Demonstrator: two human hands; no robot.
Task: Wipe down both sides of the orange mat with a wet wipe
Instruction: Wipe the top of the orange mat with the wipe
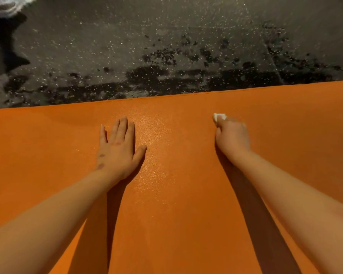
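The orange mat (176,194) lies flat and fills the lower two thirds of the head view. My left hand (118,150) rests flat on it, palm down, fingers straight and pointing toward the far edge. To the right, my right hand (231,135) is curled round a small white wet wipe (219,116), which sticks out past the fingers and touches the mat a short way from its far edge. A faint sheen shows on the mat between the two hands.
Beyond the mat's far edge (186,94) is a dark speckled floor (147,36) with black patches along the mat. A white shoe (5,5) sits at the top left corner.
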